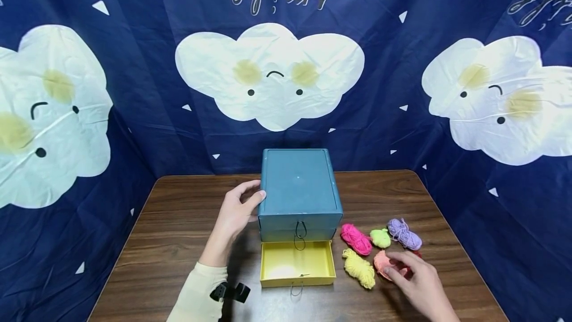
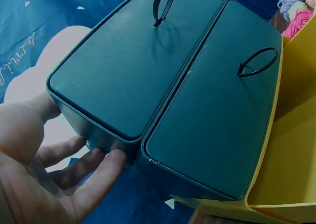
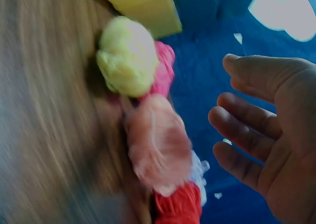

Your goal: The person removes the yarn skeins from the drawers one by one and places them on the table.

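A teal drawer box (image 1: 298,188) stands on the table with its yellow bottom drawer (image 1: 298,281) pulled out. My left hand (image 1: 235,211) rests against the box's left side, thumb by the top edge; the left wrist view shows the fingertips (image 2: 114,157) pressing the side wall. On the right, my right hand (image 1: 415,280) hovers over a peach yarn skein (image 1: 381,261), fingers loosely bent. In the right wrist view the fingers stand apart from that peach skein (image 3: 158,142). Beside it lie yellow (image 1: 359,268), pink (image 1: 356,239), green (image 1: 380,238) and purple skeins (image 1: 404,234).
A red skein (image 3: 180,204) sits behind the peach one, mostly covered by the right hand in the head view. Black loop pulls (image 2: 257,63) stick out from the teal drawer fronts. The wooden table (image 1: 178,227) backs onto a blue cloth (image 1: 147,128) with clouds.
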Tool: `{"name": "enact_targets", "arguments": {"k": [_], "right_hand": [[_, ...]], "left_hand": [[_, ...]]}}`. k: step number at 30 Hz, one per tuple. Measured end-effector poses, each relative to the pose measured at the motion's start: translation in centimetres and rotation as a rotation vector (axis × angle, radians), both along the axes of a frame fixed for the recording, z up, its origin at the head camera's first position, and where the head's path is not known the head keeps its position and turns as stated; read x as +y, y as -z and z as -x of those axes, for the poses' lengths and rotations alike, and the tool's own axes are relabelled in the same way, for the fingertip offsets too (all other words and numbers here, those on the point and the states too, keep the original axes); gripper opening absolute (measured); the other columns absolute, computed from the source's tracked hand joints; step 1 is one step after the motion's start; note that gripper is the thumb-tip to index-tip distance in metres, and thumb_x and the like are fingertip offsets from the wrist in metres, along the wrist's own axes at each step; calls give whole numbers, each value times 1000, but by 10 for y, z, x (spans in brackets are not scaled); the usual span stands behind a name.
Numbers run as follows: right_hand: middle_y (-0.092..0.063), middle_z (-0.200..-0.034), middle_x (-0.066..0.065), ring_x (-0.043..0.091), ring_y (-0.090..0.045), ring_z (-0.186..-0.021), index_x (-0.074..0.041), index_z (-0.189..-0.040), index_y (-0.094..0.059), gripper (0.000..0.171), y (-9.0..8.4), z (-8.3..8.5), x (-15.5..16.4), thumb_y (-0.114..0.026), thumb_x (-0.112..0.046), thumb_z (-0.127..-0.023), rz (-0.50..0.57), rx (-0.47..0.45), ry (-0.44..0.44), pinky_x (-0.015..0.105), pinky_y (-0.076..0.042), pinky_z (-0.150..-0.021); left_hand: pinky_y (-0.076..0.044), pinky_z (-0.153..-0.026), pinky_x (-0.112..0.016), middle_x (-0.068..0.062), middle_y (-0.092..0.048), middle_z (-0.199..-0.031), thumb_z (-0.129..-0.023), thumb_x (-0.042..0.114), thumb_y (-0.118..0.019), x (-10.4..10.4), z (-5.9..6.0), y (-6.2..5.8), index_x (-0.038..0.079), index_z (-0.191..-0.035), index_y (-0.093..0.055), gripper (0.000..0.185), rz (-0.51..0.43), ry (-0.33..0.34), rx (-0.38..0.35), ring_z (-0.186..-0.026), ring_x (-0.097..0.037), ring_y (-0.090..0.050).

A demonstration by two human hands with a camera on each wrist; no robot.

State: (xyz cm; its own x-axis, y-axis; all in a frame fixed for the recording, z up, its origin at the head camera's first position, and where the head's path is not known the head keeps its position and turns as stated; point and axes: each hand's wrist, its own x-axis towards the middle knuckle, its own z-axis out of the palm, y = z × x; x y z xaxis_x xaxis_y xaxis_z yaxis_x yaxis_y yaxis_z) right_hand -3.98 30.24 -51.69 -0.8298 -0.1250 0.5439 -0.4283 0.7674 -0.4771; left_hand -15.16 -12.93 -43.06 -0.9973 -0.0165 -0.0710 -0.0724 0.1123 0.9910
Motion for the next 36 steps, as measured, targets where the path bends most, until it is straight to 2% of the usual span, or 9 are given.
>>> {"name": "enact_targets", "arguments": {"k": [5, 11, 15, 19, 22, 27, 29, 34, 36], "right_hand": [[-70, -88, -9, -4, -57, -71, -16, -100, -77, 36, 7, -1, -23, -90, 1, -71, 43, -22, -126, 12, -46, -60], [-70, -89, -12, 3, -59, -80, -17, -97, -77, 34, 9, -1, -47, -92, -4, -70, 4, -16, -213, 15, -43, -72], [-73, -94, -10, 2, -64, -85, -25, -99, -75, 34, 7, -2, -60, -89, -5, -76, 40, -91, -281, 15, -49, -73], [-73, -94, -10, 3, -65, -84, -33, -102, -72, 35, 4, -1, -71, -85, -7, -82, 66, -129, -344, 18, -51, -73], [-72, -93, -10, 3, -64, -83, -33, -101, -72, 34, 3, -1, -78, -84, -7, -84, 77, -127, -400, 19, -52, -72], [-70, -93, -12, -2, -62, -82, -28, -98, -72, 23, 5, -5, -87, -81, -10, -88, 107, -194, -493, 16, -52, -69], [-70, -93, -12, -4, -61, -81, -27, -98, -71, 20, 8, -7, -89, -81, -13, -89, 100, -205, -515, 15, -52, -68], [-72, -94, -8, -2, -63, -83, -27, -104, -71, 21, 13, -8, -95, -81, -16, -89, 50, -158, -553, 16, -52, -69], [-73, -95, -7, -1, -64, -84, -26, -106, -72, 20, 15, -8, -98, -80, -17, -91, 53, -195, -574, 15, -51, -70]], "left_hand": [[-63, -74, -47, -16, -64, -137, -98, 26, -71, 1, 0, 0, 13, -140, -61, 45, 4, 5, -6, -103, -24, -70], [-63, -76, -48, -15, -63, -137, -98, 27, -72, 2, 1, 1, 13, -140, -62, 45, 5, 4, -7, -105, -26, -70], [-63, -75, -48, -15, -63, -137, -97, 27, -72, 1, 0, 0, 13, -139, -63, 45, 2, 1, -8, -104, -25, -70], [-63, -74, -48, -15, -63, -136, -97, 27, -73, 1, 0, 0, 13, -138, -63, 44, -7, -1, -6, -104, -25, -69], [-63, -74, -48, -15, -63, -136, -97, 27, -73, 0, 1, 1, 13, -138, -63, 44, -9, 1, -1, -103, -25, -69], [-63, -73, -48, -15, -64, -135, -97, 27, -73, 0, 1, 1, 13, -138, -63, 44, -5, -1, -1, -102, -24, -69], [-63, -73, -48, -15, -64, -135, -97, 26, -73, 0, 0, 2, 12, -138, -63, 44, -9, -2, -4, -103, -24, -69], [-63, -74, -48, -16, -63, -135, -97, 25, -72, 0, 0, 2, 12, -138, -63, 44, -21, -5, -1, -103, -25, -69], [-63, -73, -48, -15, -63, -136, -97, 25, -72, 0, 0, 2, 12, -138, -63, 44, -23, -7, -1, -103, -25, -69]]}}
